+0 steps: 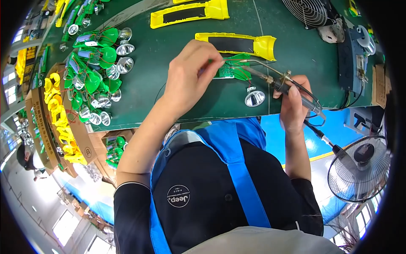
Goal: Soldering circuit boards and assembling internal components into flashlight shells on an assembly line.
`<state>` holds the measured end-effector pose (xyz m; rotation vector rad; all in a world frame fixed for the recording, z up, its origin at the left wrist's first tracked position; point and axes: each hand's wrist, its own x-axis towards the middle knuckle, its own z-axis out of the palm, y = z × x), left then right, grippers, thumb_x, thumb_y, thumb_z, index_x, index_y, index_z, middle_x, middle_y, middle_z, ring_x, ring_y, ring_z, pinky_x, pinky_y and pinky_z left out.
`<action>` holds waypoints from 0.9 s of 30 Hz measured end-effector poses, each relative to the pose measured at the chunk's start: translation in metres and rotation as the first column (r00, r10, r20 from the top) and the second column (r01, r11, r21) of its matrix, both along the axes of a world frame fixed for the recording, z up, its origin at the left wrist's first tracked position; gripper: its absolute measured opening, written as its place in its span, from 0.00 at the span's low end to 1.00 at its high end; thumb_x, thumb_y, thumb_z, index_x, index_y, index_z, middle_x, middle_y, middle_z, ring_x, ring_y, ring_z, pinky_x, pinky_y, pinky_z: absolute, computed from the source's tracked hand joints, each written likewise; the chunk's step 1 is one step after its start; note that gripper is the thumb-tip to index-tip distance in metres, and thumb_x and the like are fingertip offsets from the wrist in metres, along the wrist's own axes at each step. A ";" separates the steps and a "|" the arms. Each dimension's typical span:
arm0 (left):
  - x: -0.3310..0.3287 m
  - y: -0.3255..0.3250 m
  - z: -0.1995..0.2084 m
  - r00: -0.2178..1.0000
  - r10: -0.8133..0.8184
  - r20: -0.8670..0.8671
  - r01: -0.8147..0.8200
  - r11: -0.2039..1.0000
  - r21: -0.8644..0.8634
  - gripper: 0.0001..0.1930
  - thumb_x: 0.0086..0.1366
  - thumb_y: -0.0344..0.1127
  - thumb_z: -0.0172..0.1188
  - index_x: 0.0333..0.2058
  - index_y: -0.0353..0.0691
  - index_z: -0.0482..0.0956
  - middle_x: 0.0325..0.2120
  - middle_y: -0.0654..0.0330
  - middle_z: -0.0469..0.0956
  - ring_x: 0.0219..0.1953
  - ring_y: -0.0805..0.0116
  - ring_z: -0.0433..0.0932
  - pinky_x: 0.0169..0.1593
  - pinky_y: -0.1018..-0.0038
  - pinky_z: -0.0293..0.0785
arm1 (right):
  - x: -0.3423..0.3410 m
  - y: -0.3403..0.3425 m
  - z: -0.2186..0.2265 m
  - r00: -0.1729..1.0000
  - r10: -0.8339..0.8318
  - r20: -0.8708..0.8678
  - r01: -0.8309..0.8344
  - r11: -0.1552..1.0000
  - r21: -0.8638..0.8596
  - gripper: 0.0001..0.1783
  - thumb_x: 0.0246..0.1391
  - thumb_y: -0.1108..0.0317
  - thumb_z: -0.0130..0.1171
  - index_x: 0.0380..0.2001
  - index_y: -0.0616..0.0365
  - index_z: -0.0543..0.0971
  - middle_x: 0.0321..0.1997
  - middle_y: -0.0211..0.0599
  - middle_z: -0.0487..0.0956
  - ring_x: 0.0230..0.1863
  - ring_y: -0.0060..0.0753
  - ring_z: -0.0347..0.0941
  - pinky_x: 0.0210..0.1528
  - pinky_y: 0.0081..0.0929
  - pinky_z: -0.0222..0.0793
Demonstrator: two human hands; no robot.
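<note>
My left hand (190,74) is closed in a pinch at the left edge of a green circuit board (226,73), with what looks like a thin wire at the fingertips. My right hand (293,101) grips a soldering iron (292,88) that has a curved metal feed tube (264,64) fixed along it. Both the iron's tip and the tube's end point at the board, close to my left fingertips; exact contact is hard to see. Below the board lies a small silver reflector lamp (255,97). Just beyond it rests a yellow plastic housing (237,45) with a black strip inside.
Another yellow housing (190,14) lies farther back. Piled green boards with reflector lamps (95,72) cover the table's left side, beside a cardboard box (78,127) with yellow rings along it. At right stand a round-grilled fan (306,10), a dark device with a spool (353,59) and a floor fan (359,167).
</note>
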<state>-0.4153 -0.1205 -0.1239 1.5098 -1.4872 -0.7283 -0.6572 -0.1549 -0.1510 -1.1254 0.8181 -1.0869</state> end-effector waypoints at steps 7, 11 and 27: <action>-0.004 0.001 0.011 0.912 -0.091 0.401 0.117 0.992 -0.041 0.08 0.45 0.19 0.59 0.25 0.34 0.71 0.31 0.56 0.70 0.35 0.55 0.72 0.36 0.67 0.71 | 0.006 -0.004 0.006 0.973 0.014 -0.228 -0.029 0.998 -0.062 0.10 0.52 0.68 0.55 0.32 0.65 0.69 0.26 0.39 0.74 0.25 0.23 0.70 0.32 0.20 0.66; -0.003 -0.004 0.019 0.903 -0.133 0.410 0.123 0.991 0.050 0.07 0.45 0.19 0.58 0.23 0.34 0.70 0.29 0.55 0.70 0.34 0.54 0.72 0.37 0.66 0.70 | 0.010 -0.003 0.010 0.965 0.028 -0.262 -0.043 0.998 -0.052 0.10 0.52 0.69 0.55 0.32 0.65 0.69 0.25 0.37 0.74 0.25 0.21 0.70 0.32 0.18 0.67; -0.003 -0.010 0.026 0.850 -0.211 0.483 0.154 0.976 0.156 0.05 0.45 0.20 0.56 0.22 0.32 0.70 0.27 0.54 0.69 0.33 0.53 0.72 0.36 0.65 0.69 | 0.006 -0.005 0.009 0.932 0.084 -0.353 -0.130 0.985 -0.109 0.12 0.52 0.66 0.57 0.32 0.64 0.69 0.26 0.38 0.74 0.26 0.21 0.71 0.31 0.18 0.68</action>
